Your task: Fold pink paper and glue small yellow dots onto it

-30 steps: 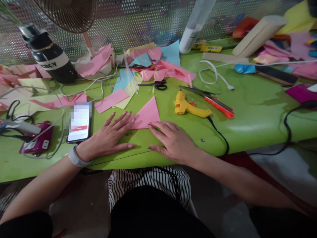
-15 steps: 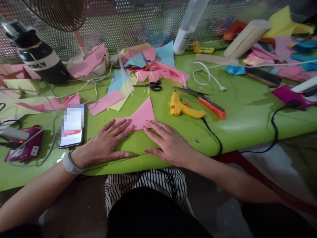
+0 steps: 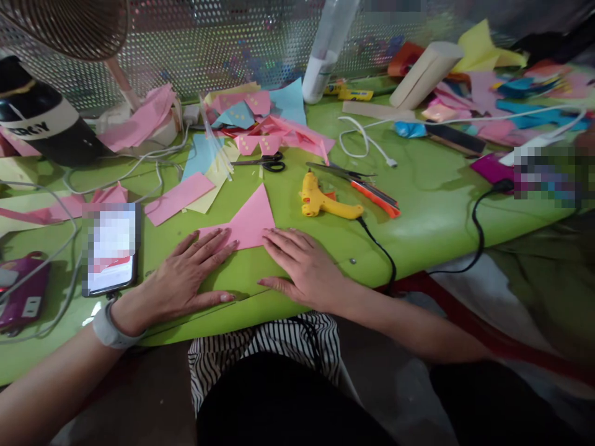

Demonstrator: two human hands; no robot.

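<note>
A folded piece of pink paper (image 3: 253, 218) lies flat on the green table (image 3: 418, 210), one pointed corner aimed away from me. My left hand (image 3: 193, 272) rests with its fingers stretched over the paper's left end, hiding part of it. At the right corner, the fingertips of my right hand (image 3: 302, 266) press down on the lower edge. Both hands are flat, thumbs apart from the fingers. Just beyond the paper to the right is a yellow hot glue gun (image 3: 328, 201). Black-handled scissors (image 3: 272, 162) lie behind the paper.
A phone (image 3: 111, 251) lies left of my hand. An orange cutter knife (image 3: 375, 197) is beside the glue gun. Paper scraps (image 3: 179, 198), a dark bottle (image 3: 44, 118), a fan (image 3: 69, 28) and a cardboard tube (image 3: 425, 74) stand or lie farther back. Cables cross the table.
The camera view has turned slightly right, so everything appears shifted left. My hands stay on the pink paper in nearly the same pose.
</note>
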